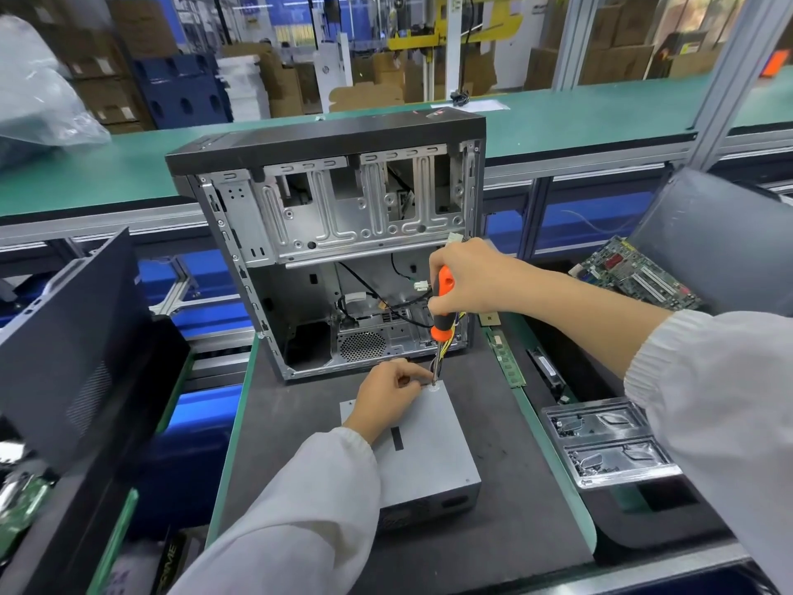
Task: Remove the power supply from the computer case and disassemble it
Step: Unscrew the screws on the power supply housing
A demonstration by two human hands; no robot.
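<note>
Power supply [422,448]: plain grey metal box, flat on the dark mat [506,465], just in front of the computer case [334,246]; black strip on its top face.
Case: open-sided, upright, bare metal bays, loose cables inside.
Right hand [472,277]: fingers wrapped around the orange-black screwdriver [442,311], tip at the supply's far corner.
Left hand [388,397]: rests on the supply, fingertips pinched together at the shaft.
Writing: none legible on the supply.
Right of case: RAM stick [508,358], clear parts tray [609,444], motherboard [635,272].

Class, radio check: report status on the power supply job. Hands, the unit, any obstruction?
Right hand grips screwdriver, tip on power supply top corner. Left hand pinches at the shaft tip. Unit out of computer case, on mat. Cables trail near the tip.
</note>
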